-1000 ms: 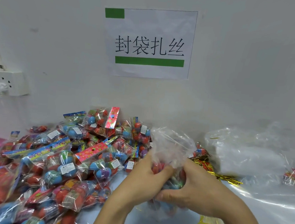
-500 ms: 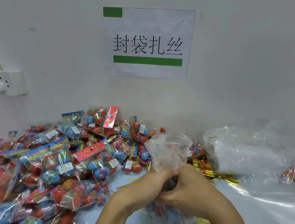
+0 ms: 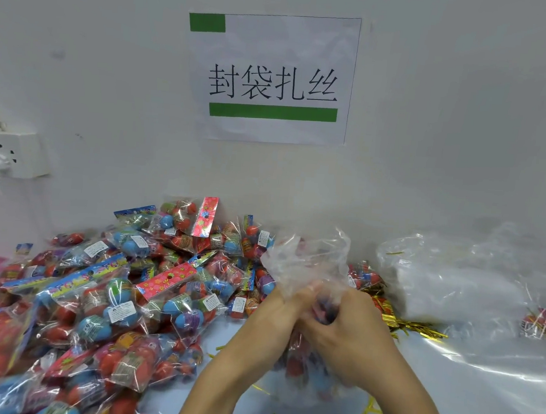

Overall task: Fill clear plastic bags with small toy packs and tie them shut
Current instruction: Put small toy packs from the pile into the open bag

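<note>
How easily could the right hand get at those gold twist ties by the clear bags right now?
Probably not at once. The right hand and left hand both grip the neck of the filled bag. The gold twist ties lie uncovered just right of it, so the path looks free once that grip lets go.

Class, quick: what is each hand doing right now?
Left hand: grips the gathered neck of the clear bag.
Right hand: grips the same bag's neck.
</note>
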### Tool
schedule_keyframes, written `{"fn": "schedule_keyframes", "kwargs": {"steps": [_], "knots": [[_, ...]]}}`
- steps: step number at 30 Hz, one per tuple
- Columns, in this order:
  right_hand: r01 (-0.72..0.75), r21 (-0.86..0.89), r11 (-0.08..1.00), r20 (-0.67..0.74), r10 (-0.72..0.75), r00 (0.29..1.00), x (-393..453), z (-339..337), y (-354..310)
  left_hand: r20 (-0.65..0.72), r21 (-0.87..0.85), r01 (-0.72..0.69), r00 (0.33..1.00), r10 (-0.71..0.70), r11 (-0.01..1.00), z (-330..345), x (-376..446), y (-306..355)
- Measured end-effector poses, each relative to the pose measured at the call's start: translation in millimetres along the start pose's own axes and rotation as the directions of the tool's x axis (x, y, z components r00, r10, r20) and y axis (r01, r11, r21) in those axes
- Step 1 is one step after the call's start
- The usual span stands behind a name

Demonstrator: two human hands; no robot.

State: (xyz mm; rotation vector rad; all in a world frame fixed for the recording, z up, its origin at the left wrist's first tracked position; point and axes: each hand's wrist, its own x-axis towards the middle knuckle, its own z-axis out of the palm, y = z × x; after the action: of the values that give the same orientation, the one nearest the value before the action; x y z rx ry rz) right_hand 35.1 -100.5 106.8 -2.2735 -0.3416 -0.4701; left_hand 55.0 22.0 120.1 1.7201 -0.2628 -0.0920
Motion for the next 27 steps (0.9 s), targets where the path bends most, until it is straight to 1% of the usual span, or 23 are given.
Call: {"fn": "schedule_keyframes", "kwargs": {"steps": [1, 3, 4, 6, 8, 10, 12, 14, 16, 17, 19, 20, 21, 22, 24, 26, 27], "knots": [[-0.002, 0.002, 1.0, -0.004, 0.002, 1.0, 0.6, -0.7, -0.3, 0.029, -0.025, -0.035, 0.999, 0.036, 0.999, 0.6, -4.7, -0.5], [-0.038, -0.037, 0.999, -0.015, 0.037, 0.999, 1.2, -1.7, -0.1, 0.115, 0.01, -0.159, 0.981, 0.156, 0.987, 1.3, -9.0, -9.2], [-0.065, -0.071, 0.995, -0.019, 0.064, 0.998, 1.3, -1.5, 1.1, 0.128, 0.067, -0.204, 0.973, 0.195, 0.977, 1.5, -7.2, -13.1], [-0.116, -0.128, 0.985, -0.009, 0.116, 0.993, 1.1, -1.3, 3.0, 0.111, 0.223, -0.292, 0.955, 0.274, 0.93, 5.5, -5.6, -18.4], [-0.136, -0.176, 0.975, 0.028, 0.143, 0.989, 1.4, -0.6, 4.4, 0.116, 0.292, -0.312, 0.95, 0.29, 0.904, 6.7, -7.2, -17.5], [-0.119, -0.222, 0.968, 0.098, 0.143, 0.985, 3.9, 0.5, 4.1, 0.14, 0.333, -0.318, 0.948, 0.287, 0.888, 5.0, -7.6, -15.6], [-0.101, -0.182, 0.978, 0.146, 0.128, 0.981, 5.4, 0.3, 2.3, 0.159, 0.32, -0.356, 0.934, 0.321, 0.878, 2.1, -9.1, -11.9], [-0.125, -0.058, 0.99, 0.117, 0.131, 0.985, 6.3, -0.1, 1.8, 0.145, 0.228, -0.381, 0.923, 0.356, 0.896, -3.5, -11.3, -6.6], [-0.198, 0.079, 0.977, 0.019, 0.197, 0.98, 8.1, -2.8, 3.9, 0.108, 0.166, -0.372, 0.927, 0.358, 0.913, -15.7, -13.5, -3.7], [-0.246, 0.107, 0.963, -0.029, 0.251, 0.968, 9.8, -5.6, 6.6, 0.078, 0.15, -0.358, 0.934, 0.35, 0.922, -23.8, -13.3, -5.2], [-0.369, 0.128, 0.921, -0.091, 0.381, 0.92, 11.0, -13.3, 12.5, -0.016, 0.166, -0.287, 0.956, 0.294, 0.943, -41.9, -12.6, -10.5], [-0.413, 0.15, 0.898, -0.114, 0.43, 0.895, 10.8, -17.5, 15.0, -0.047, 0.176, -0.253, 0.963, 0.264, 0.951, -50.4, -12.3, -13.9], [-0.434, 0.179, 0.883, -0.137, 0.46, 0.877, 10.5, -21.5, 18.0, -0.047, 0.161, -0.226, 0.971, 0.236, 0.961, -57.6, -12.1, -18.5], [-0.443, 0.21, 0.871, -0.154, 0.477, 0.865, 10.2, -25.0, 20.7, -0.013, 0.119, -0.196, 0.98, 0.199, 0.973, -63.8, -11.6, -24.0], [-0.439, 0.299, 0.848, -0.166, 0.499, 0.851, 9.4, -28.7, 22.0, 0.149, 0.034, -0.115, 0.983, 0.109, 0.993, -69.4, -12.9, -32.4], [-0.44, 0.389, 0.809, -0.169, 0.532, 0.83, 9.5, -28.0, 17.7, 0.305, -0.006, -0.04, 0.952, 0.04, 0.999, -61.9, -14.5, -39.3], [-0.447, 0.416, 0.791, -0.169, 0.551, 0.817, 9.8, -26.3, 15.3, 0.35, -0.045, -0.029, 0.936, 0.043, 0.999, -52.7, -15.1, -41.6]]}}
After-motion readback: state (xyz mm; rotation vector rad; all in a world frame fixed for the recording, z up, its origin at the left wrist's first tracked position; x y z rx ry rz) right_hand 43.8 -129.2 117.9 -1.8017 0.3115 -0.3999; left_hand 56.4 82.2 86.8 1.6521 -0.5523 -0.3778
